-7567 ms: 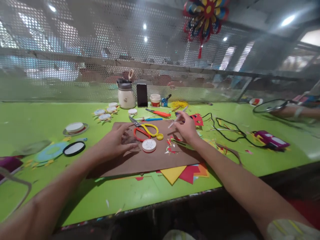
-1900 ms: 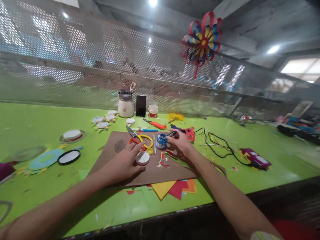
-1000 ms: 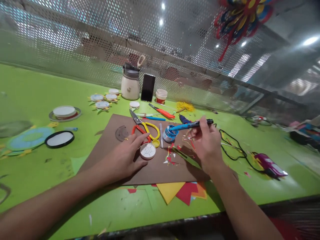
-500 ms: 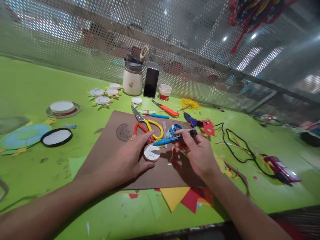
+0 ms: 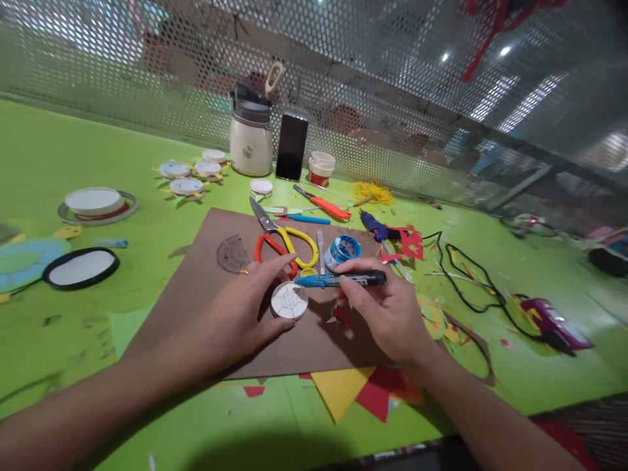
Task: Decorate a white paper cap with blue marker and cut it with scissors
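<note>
My left hand [image 5: 235,314] rests on a brown cardboard sheet [image 5: 196,294], thumb and fingers pinched around a small white round lid [image 5: 289,300] with thin lines drawn on it. My right hand [image 5: 390,314] grips a paintbrush [image 5: 338,280] with a black handle and a blue-coated front end. The brush lies nearly level, its blue tip just above the lid's upper edge. A small open pot of blue paint [image 5: 342,250] stands just behind the brush. Red and yellow handled scissors [image 5: 282,242] lie beside my left fingertips.
A cream jar [image 5: 251,140], a dark phone [image 5: 291,147] and a small cup [image 5: 320,168] stand by the perforated metal screen. More white lids [image 5: 186,173], a black-rimmed disc [image 5: 81,268], a glue gun [image 5: 380,229], a black cable [image 5: 471,281] and coloured paper pieces [image 5: 358,392] lie around.
My right hand took the brush out of the blue paint pot and brought it down to the white lid. My left hand kept its hold on the lid. The camera tilted downwards.
</note>
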The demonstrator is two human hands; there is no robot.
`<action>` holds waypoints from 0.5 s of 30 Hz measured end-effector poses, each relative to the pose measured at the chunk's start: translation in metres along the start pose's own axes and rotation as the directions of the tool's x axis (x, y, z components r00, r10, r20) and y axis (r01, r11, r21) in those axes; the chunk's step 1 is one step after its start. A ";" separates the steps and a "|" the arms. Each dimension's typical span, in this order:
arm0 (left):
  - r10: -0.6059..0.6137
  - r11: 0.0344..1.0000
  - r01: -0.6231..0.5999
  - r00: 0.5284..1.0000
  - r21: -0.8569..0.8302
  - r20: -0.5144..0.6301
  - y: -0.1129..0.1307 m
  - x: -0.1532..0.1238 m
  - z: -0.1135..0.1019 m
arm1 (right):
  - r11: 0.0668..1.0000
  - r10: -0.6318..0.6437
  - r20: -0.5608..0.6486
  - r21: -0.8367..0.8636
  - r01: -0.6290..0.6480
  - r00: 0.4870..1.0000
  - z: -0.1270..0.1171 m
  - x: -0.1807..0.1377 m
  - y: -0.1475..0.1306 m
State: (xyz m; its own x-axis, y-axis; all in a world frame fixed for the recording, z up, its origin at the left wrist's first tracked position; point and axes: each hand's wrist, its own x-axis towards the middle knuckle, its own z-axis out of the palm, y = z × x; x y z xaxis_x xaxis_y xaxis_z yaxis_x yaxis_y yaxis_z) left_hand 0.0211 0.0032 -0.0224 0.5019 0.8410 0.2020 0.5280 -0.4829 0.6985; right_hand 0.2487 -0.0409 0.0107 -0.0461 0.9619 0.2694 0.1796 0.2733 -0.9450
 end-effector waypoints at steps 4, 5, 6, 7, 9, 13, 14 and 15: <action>-0.001 1.000 0.001 1.000 0.032 -0.003 0.000 -0.003 0.001 | 0.997 -0.030 0.028 -0.065 0.032 0.999 0.002 -0.004 -0.001; -0.002 0.999 0.002 1.000 0.038 -0.003 -0.001 -0.004 0.001 | 0.995 -0.033 0.045 -0.096 0.037 0.998 0.002 -0.005 -0.001; -0.001 0.999 0.001 1.000 0.043 -0.001 -0.001 -0.004 0.001 | 0.991 -0.034 0.061 -0.124 0.041 0.998 0.002 -0.006 0.000; -0.001 0.999 0.001 1.000 0.046 0.002 -0.001 -0.005 0.001 | 0.988 -0.033 0.075 -0.147 0.043 0.997 0.002 -0.007 0.000; -0.002 0.999 0.002 1.000 0.046 0.002 -0.002 -0.006 0.002 | 0.983 -0.036 0.086 -0.176 0.051 0.996 0.002 -0.008 0.000; -0.010 0.999 0.010 1.000 0.052 -0.006 -0.003 -0.007 0.003 | 0.969 -0.069 0.079 -0.232 0.086 0.994 0.003 -0.009 0.000; -0.010 0.999 0.011 1.000 0.051 -0.007 -0.003 -0.007 0.003 | 0.967 -0.073 0.079 -0.240 0.090 0.994 0.003 -0.008 0.000; -0.009 0.999 0.009 1.000 0.049 -0.006 -0.003 -0.007 0.003 | 0.966 -0.072 0.081 -0.244 0.090 0.994 0.004 -0.008 0.000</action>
State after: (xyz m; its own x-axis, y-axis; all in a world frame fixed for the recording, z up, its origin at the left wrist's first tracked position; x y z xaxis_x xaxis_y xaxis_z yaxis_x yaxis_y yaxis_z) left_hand 0.0186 -0.0018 -0.0280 0.4930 0.8468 0.1996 0.5655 -0.4863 0.6661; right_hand 0.2455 -0.0489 0.0079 -0.1383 0.9368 0.3213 0.4089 0.3495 -0.8430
